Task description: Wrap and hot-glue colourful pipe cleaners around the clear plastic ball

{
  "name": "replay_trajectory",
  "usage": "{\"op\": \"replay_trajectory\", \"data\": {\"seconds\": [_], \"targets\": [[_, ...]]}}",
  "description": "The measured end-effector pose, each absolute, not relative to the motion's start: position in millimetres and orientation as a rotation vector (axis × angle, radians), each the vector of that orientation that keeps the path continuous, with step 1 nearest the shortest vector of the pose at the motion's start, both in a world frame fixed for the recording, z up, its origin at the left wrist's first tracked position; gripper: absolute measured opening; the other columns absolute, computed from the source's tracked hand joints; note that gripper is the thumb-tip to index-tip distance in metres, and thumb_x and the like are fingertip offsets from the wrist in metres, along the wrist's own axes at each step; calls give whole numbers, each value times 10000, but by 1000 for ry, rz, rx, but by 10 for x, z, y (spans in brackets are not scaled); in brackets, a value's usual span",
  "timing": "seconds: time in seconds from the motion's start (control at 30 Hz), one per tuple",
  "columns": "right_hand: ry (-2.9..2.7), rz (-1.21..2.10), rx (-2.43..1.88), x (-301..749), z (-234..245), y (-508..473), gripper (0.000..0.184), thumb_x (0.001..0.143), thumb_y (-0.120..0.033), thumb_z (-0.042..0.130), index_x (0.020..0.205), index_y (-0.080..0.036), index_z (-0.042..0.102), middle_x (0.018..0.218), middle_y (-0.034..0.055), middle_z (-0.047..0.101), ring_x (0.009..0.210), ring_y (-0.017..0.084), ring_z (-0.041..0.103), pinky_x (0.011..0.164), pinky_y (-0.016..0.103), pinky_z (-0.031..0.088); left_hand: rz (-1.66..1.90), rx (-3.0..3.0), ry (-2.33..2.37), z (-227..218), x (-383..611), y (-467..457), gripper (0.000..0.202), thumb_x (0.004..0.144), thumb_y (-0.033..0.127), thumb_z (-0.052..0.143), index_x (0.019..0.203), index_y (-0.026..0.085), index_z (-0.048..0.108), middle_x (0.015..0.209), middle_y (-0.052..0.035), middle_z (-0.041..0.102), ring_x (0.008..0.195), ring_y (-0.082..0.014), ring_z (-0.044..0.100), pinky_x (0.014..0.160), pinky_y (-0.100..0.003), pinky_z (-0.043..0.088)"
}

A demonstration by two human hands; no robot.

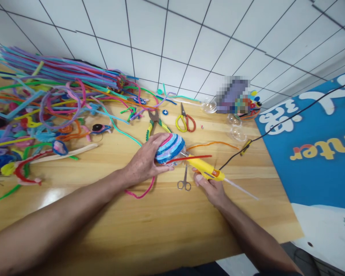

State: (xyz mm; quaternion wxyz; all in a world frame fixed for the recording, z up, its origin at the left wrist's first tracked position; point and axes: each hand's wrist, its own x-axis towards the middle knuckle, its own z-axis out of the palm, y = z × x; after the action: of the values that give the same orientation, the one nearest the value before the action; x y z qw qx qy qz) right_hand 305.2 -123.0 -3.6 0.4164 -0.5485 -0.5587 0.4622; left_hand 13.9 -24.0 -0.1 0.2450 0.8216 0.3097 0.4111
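My left hand point(145, 159) is wrapped round a ball point(170, 147) covered in blue, pink, white and lilac bands of pipe cleaner; its lower part looks clear and bare. In my right hand point(211, 188) is a yellow glue gun point(204, 166), a clear glue stick point(241, 188) poking out of its back. The gun's nozzle points at the ball's right side, and I cannot tell if it touches. A red pipe cleaner point(194, 157) runs from the ball across the nozzle. Just below the gun lie small metal scissors point(184, 184).
Pliers point(154, 122) and red-and-yellow-handled scissors point(185, 120) lie beyond the ball. Loose pipe cleaners point(60, 111) and a thick bundle point(63, 69) fill the left. Clear plastic pieces point(237, 132) sit at the back right. The gun's black cord point(273, 124) crosses the right side.
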Motion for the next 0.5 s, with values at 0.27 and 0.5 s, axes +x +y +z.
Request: {"op": "replay_trajectory", "data": {"seconds": [0.27, 0.5], "targets": [[-1379, 1165, -1373, 3061, -27, -1242, 407, 963, -607, 755, 1130, -237, 784, 733, 3, 636, 700, 202, 601, 671, 364, 555, 1141, 2240, 846, 14, 143, -245, 1069, 864, 439, 954, 1708, 285, 317, 1590, -186, 584, 1505, -389, 588, 1237, -592, 555], [-1352, 1164, -1378, 3001, 29, -1207, 378, 969, -598, 750, 1089, -239, 763, 697, -27, 578, 651, 178, 555, 657, 351, 537, 1150, 2239, 831, 6, 138, -240, 1058, 890, 431, 934, 1723, 296, 295, 1615, -182, 569, 1515, -386, 584, 1256, -600, 535]]}}
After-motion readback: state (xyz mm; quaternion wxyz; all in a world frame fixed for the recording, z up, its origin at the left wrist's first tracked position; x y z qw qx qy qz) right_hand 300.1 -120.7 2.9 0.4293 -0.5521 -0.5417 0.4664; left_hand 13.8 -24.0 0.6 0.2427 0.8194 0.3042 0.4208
